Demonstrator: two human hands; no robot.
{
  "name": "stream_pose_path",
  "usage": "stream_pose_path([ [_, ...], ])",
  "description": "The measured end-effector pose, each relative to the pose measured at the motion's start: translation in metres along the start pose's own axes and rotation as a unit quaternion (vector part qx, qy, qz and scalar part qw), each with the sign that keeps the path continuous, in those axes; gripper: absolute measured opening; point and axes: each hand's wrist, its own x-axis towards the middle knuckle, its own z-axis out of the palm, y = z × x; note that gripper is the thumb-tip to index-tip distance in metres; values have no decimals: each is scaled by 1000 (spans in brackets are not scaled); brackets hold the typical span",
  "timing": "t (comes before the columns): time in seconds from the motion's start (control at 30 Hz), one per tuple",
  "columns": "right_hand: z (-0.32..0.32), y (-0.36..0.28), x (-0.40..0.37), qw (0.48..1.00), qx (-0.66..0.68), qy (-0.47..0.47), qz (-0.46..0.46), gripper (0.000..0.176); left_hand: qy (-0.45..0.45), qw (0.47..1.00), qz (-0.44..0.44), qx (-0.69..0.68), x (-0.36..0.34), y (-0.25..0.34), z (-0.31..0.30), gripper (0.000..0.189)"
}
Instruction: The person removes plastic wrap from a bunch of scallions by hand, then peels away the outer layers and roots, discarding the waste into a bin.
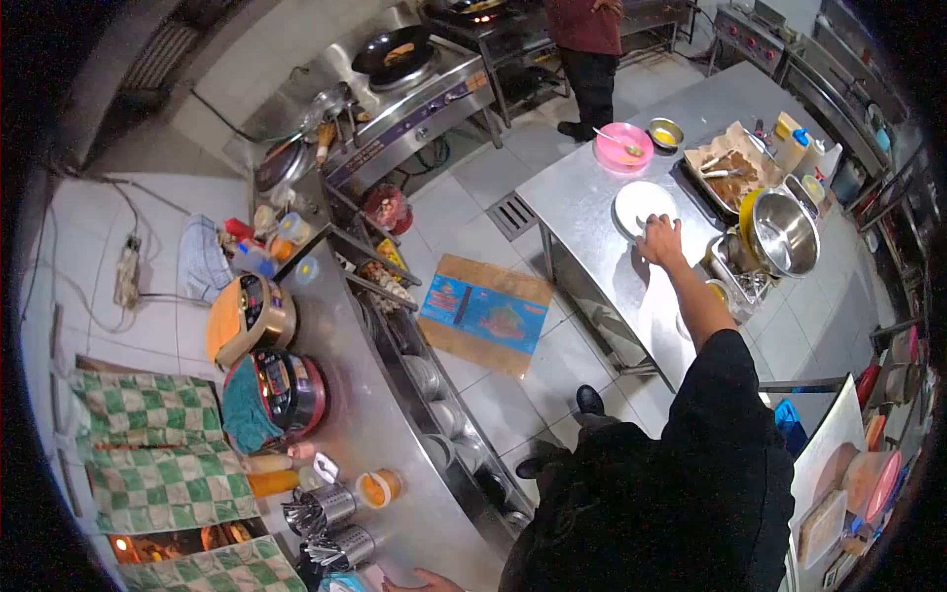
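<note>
My right hand reaches out over the steel table, its fingers bent at the near edge of a round white plate. A pink plate with a spoon on it lies just beyond, beside a small metal bowl of something yellow. To the right of the white plate stands a paper-lined tray holding brown food and tongs. My left hand is at the bottom edge, partly cut off, fingers apart over the left counter. Near it stand metal cutlery holders and a tub of orange food.
Two rice cookers sit on the left counter, above shelves of stacked dishes. Flattened cardboard lies on the floor. A person stands beyond the table, near a stove with a wok. A large steel bowl stands at the table's right.
</note>
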Motion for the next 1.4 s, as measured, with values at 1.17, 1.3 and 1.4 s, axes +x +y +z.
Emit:
stream_pose_path([
  [1.17, 228, 0, -1029, 344, 239, 93, 903, 16, -558, 271, 423, -661, -168, 394, -52, 39],
  [1.3, 327, -22, -1091, 567, 391, -103, 718, 15, -601, 164, 524, -581, -258, 363, -132, 34],
  [1.4, 339, -17, -1104, 394, 569, -17, 722, 27, -681, 100, 526, -500, -347, 341, -178, 30],
])
